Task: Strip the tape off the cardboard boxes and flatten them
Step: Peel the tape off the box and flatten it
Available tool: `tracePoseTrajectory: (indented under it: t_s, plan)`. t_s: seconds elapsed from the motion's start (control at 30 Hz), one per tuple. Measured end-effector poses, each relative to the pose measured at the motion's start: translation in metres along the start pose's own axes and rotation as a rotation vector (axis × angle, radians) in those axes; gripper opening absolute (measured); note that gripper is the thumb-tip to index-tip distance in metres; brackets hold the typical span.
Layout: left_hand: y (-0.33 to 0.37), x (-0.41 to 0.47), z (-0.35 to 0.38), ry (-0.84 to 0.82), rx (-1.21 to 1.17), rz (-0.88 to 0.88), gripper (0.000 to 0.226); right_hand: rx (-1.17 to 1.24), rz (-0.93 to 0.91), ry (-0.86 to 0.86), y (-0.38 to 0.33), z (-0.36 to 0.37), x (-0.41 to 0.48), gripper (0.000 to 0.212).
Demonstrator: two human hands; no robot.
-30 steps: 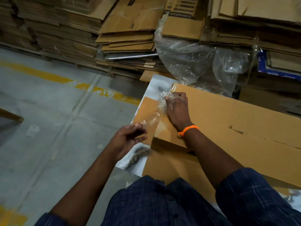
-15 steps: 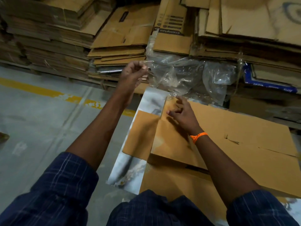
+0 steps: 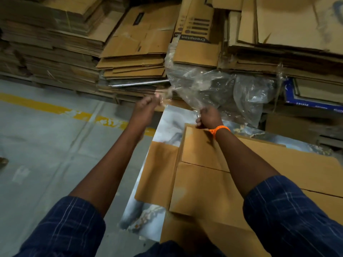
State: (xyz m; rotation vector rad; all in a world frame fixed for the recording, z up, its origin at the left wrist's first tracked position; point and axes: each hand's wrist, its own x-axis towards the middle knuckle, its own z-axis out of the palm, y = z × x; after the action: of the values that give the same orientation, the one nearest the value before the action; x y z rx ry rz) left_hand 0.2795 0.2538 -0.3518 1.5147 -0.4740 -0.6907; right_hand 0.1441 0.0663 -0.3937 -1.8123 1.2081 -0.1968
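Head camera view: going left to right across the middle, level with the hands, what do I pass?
Yellow painted floor stripe → left hand → right hand → orange woven wristband → dark blue printed box under the cardboard stacks.

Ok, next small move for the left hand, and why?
Probably drop the clear tape into the clear plastic bag: the left hand seems to pinch it beside the bag, while the right hand grips film at the cardboard box's far edge.
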Motion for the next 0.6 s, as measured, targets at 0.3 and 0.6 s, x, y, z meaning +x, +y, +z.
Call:
tracePoseTrajectory:
  t_s: [0.3, 0.6]
  plan:
    - [-0.045, -0.033, 0.011, 0.052, -0.299, -0.376, 0.030, -0.002, -0.535, 0.121, -0.012, 0.006, -0.022, 0.065]
    - [-0.027, -0.045, 0.054, 0.084, -0.721, -0.639, 0.046, -0.374, -0.913, -0.150, -0.009, 0.021, -0.111, 0.043]
